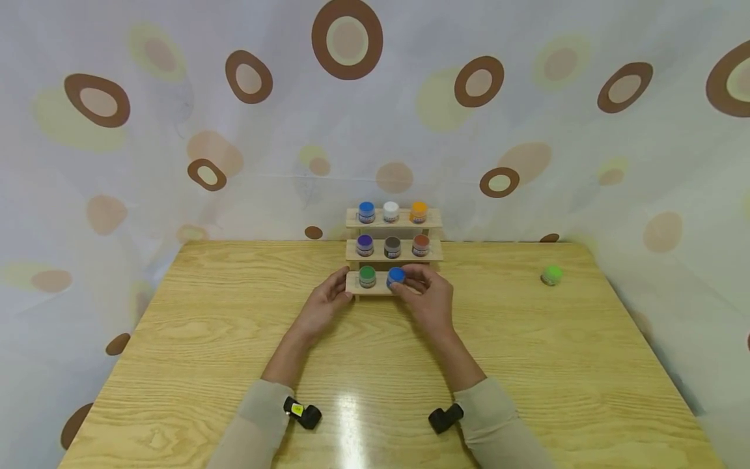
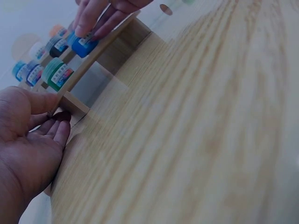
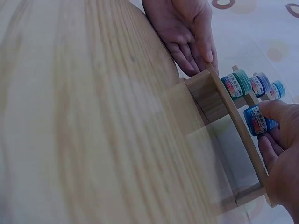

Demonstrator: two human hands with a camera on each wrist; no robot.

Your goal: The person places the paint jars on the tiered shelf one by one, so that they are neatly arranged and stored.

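A three-tier wooden rack [image 1: 394,250] stands at the back of the table and carries small paint jars. My left hand [image 1: 325,301] grips the left end of its lowest shelf, thumb at the shelf edge and fingers curled beneath, as the left wrist view shows. My right hand [image 1: 429,298] pinches a blue paint jar [image 3: 256,120] between thumb and fingers at the middle of that shelf. Left of this jar sits a green paint jar [image 1: 367,277]. Purple [image 1: 365,245], dark grey [image 1: 392,247] and reddish-brown [image 1: 420,245] jars line the middle shelf.
On the top shelf are a blue jar [image 1: 366,212], a white jar [image 1: 390,212] and an orange jar [image 1: 418,212]. A light green jar [image 1: 551,275] lies apart, toward the table's right side. Behind the wood-grain table [image 1: 234,312] hangs a patterned cloth [image 1: 281,130].
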